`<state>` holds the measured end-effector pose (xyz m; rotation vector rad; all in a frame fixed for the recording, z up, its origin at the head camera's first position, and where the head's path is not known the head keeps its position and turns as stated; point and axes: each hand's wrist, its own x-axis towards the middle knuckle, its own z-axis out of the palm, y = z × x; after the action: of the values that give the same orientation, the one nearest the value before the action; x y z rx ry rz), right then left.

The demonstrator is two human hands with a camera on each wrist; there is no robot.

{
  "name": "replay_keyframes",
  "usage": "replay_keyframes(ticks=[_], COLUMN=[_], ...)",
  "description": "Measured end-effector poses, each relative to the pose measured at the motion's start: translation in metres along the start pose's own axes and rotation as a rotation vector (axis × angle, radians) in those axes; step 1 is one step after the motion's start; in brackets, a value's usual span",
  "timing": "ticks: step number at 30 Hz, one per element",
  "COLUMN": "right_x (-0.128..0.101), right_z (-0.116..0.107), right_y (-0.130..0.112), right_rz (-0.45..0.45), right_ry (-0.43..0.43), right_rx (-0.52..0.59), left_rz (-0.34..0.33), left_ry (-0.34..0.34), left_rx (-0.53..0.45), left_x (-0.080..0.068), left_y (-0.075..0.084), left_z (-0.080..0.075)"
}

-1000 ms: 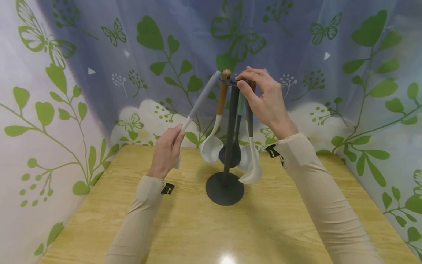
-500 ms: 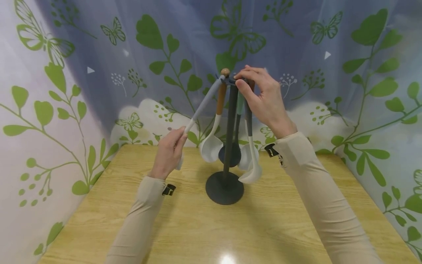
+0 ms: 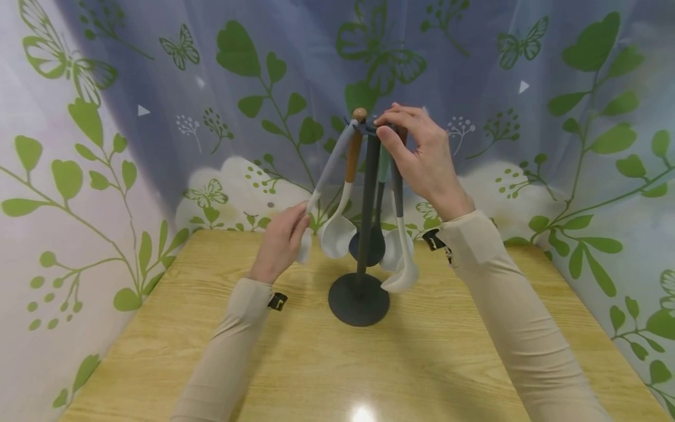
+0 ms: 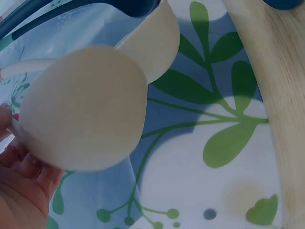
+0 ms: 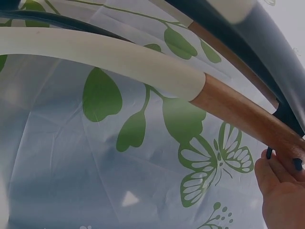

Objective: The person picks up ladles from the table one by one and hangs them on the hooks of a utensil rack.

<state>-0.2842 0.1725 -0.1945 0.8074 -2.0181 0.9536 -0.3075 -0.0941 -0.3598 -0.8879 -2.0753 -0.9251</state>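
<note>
My left hand (image 3: 279, 243) grips the white neck of a kitchen utensil (image 3: 337, 155) with a grey-blue handle. Its broad, rounded white head fills much of the left wrist view. The handle leans up to the right, its tip overlapping the top of a dark utensil stand (image 3: 360, 302) beside a wooden handle end. At that top, my right hand (image 3: 422, 158) holds the stand between thumb and fingers. From it hang a white ladle (image 3: 337, 237) with a brown handle, a dark ladle (image 3: 367, 247) with a green handle, and a white ladle (image 3: 403, 276) with a dark grey handle.
Another white utensil head (image 3: 391, 251) hangs behind, partly hidden. The stand's round base rests on a wooden table (image 3: 295, 351). Behind the table hangs a curtain (image 3: 295, 35) with green leaves and butterflies. In the right wrist view, a wooden handle (image 5: 243, 109) reaches the stand's hooks.
My left hand has moved right with the utensil. Its handle tip has come from left of the stand's top to overlap it, and the handle stands steeper. My right hand stays in place.
</note>
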Motion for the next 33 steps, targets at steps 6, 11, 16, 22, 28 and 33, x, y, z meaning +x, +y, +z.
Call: replay_keyframes(ticks=[6,11,16,22,28,33], right_x=[0.0,-0.001,-0.002,-0.002,-0.004,-0.004], right_z=[0.0,0.001,0.002,0.001,0.0,-0.001], right_y=[0.002,0.002,0.003,0.004,0.004,0.006], right_rz=[-0.024,-0.002,-0.015,-0.017,0.001,-0.007], right_ry=[0.012,0.002,0.016,0.02,0.002,0.004], right_rx=[0.006,-0.009,-0.019,-0.026,-0.026,-0.01], left_rz=[0.021,0.017,-0.002,-0.043,-0.061,-0.069], left_ry=[-0.007,0.006,0.001,-0.019,-0.005,0.003], left_rx=[0.024,0.024,0.006,-0.002,-0.007,-0.005], left_x=[0.002,-0.001,-0.004,-0.008,-0.016,-0.021], left_y=[0.002,0.003,0.005,0.007,0.009,0.01], left_z=[0.005,0.008,0.008,0.007,0.007,0.005])
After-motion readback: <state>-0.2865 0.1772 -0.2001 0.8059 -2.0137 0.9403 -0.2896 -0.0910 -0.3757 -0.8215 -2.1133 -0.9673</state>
